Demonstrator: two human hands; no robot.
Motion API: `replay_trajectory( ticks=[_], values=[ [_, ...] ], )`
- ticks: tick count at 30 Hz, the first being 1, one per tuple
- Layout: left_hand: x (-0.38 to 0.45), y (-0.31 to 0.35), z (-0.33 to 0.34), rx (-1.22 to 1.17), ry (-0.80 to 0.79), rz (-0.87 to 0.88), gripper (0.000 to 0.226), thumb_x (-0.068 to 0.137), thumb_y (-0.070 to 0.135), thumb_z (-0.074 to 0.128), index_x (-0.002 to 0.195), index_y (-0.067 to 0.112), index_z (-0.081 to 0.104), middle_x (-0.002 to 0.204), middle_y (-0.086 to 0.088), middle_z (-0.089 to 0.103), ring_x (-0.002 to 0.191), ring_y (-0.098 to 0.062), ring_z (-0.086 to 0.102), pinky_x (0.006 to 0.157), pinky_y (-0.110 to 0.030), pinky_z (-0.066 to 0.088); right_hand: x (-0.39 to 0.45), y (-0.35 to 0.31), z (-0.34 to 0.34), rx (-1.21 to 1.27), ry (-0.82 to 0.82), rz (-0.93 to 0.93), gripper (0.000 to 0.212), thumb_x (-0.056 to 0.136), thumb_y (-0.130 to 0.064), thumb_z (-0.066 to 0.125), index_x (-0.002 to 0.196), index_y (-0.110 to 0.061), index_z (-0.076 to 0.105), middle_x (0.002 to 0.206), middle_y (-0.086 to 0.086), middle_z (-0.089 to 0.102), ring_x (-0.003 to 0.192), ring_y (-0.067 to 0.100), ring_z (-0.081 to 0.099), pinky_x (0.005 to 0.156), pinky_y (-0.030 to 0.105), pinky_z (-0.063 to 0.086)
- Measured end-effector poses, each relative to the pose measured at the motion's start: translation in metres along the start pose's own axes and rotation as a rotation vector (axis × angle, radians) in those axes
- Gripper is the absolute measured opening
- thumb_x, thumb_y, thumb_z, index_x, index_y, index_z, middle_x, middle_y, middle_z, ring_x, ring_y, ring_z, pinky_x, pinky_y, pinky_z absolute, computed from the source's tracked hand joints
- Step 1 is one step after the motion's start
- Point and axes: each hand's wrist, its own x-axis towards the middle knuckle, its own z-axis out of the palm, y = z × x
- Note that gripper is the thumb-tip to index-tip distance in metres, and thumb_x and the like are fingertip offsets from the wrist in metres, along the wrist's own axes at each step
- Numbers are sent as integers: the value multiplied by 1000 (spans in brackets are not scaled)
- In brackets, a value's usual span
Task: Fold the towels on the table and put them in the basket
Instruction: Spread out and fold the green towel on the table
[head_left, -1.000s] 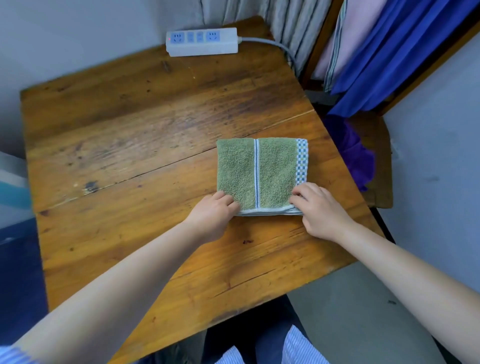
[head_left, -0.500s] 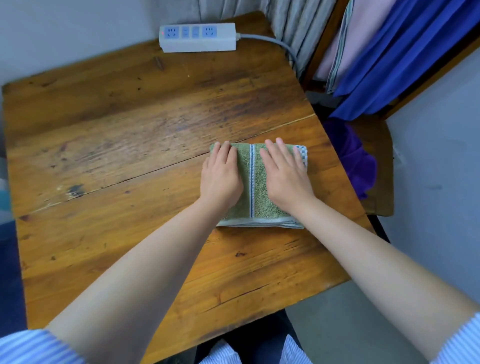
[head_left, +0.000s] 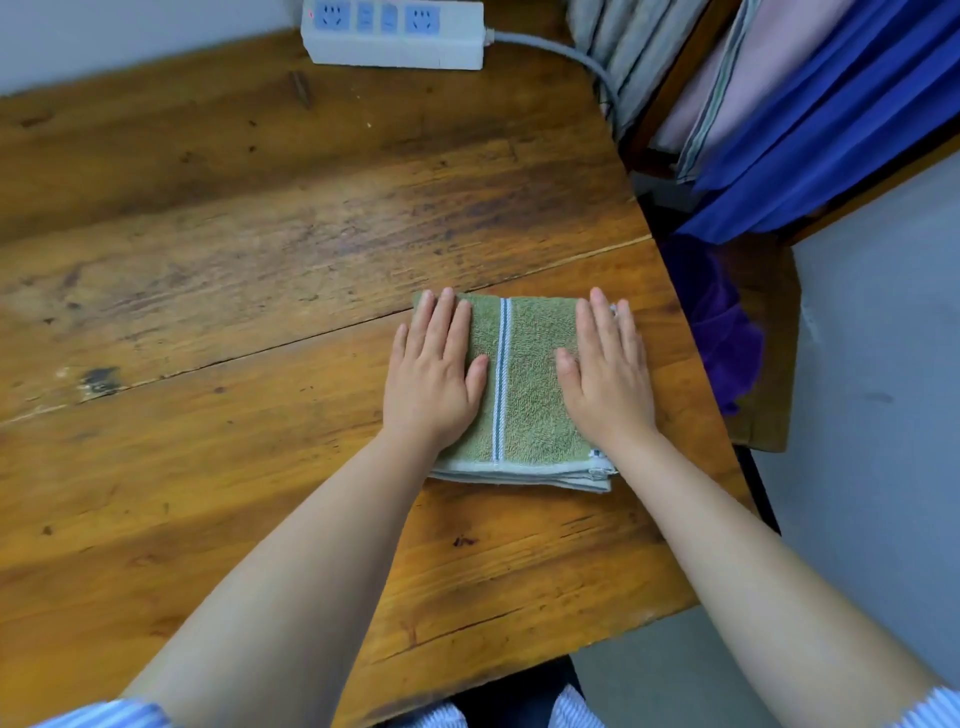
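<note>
**Folded green towel pressed flat under two open palms**

The green towel, folded into a compact square of several layers, lies on the wooden table near its right edge. The left hand rests palm-down on the towel's left margin, fingers straight and close together; the right hand rests likewise on the right margin, fingers straight and slightly spread. Neither hand grips the cloth. A pale stripe runs between the hands, and the stacked hems show at the near edge.

Handling, as judged: terry cloth of this kind is light, soft and limp, with no stiffness of its own, so the layers are likely to slide apart or sag open if lifted by one corner. A sound hold would pinch all layers together at the left and right edges, or slip the fingers beneath with thumbs on top. There is little risk of slipping or breakage. No basket can be made out with certainty in this view. A white power strip lies at the table's far edge
</note>
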Motion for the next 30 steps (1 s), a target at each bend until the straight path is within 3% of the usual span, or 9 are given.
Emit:
replay_trajectory(
  ticks=[5, 7, 9, 11, 13, 16, 23, 27, 30],
  values=[
    [-10, -5, 6, -56, 167, -35, 63, 86, 37, 34, 133, -4, 43, 140, -27, 42, 129, -43, 41, 105, -50, 34, -3, 22, -15, 12, 0, 167, 71, 86, -45, 12, 146, -7, 15, 156, 9, 9, 145, 25, -1, 116, 47, 0],
    [-28, -6, 6, -68, 202, -129, 61, 85, 34, 37, 126, -10, 48, 129, -31, 51, 117, -47, 52, 100, -45, 41, -1, 22, -27, -6, 76, 94, 73, 85, -46, 15, 141, -2, 27, 153, 15, 19, 144, 29, 8, 115, 49, 5],
    [-52, -5, 6, -29, 119, -241, 61, 83, 36, 37, 119, -10, 54, 113, -28, 61, 98, -44, 62, 82, -46, 52, 9, 10, -40, -42, 142, -86, 68, 84, -41, 21, 134, 2, 40, 145, 20, 35, 140, 35, 21, 113, 51, 14],
    [-71, 1, 6, -6, 27, -322, 62, 81, 41, 34, 112, -6, 60, 94, -22, 66, 81, -39, 65, 66, -42, 54, 23, -11, -50, -41, 39, -245, 52, 90, -30, 33, 131, 0, 44, 141, 16, 42, 138, 31, 27, 114, 47, 15],
    [-79, 9, -1, -62, -67, -463, 57, 87, 44, 32, 117, 1, 56, 100, -18, 63, 92, -38, 60, 75, -41, 49, 39, -36, -53, -76, -166, -401, 45, 94, -23, 40, 136, -7, 38, 143, 8, 40, 137, 23, 28, 115, 40, 15],
    [-78, 16, 1, -127, -94, -672, 41, 94, 38, 43, 121, 8, 49, 117, -14, 55, 112, -33, 50, 89, -39, 42, 58, -70, -49, -141, -353, -476, 51, 92, -23, 46, 139, -11, 31, 142, 8, 40, 132, 25, 34, 111, 42, 26],
    [-78, 17, -11, -428, -184, -864, 36, 91, 30, 53, 115, 2, 54, 120, -18, 58, 112, -35, 54, 88, -36, 45, 63, -112, -51, -127, -559, -413, 69, 79, -11, 61, 141, -16, 30, 139, 9, 46, 127, 28, 43, 108, 43, 33],
    [-123, -4, -33, -460, -56, -933, 28, 93, 21, 50, 117, 7, 47, 116, -19, 59, 109, -36, 55, 83, -37, 44, 41, -142, -62, -19, -646, -476, 72, 75, -7, 65, 139, -14, 32, 133, 11, 49, 116, 24, 50, 93, 29, 41],
    [-175, -28, -58, -500, 122, -981, 29, 89, 10, 49, 119, 13, 48, 116, -17, 61, 107, -36, 55, 80, -37, 44, 10, -180, -70, -10, -733, -600, 52, 74, -5, 68, 123, -13, 52, 121, 9, 58, 106, 22, 54, 86, 27, 42]
  ],
)
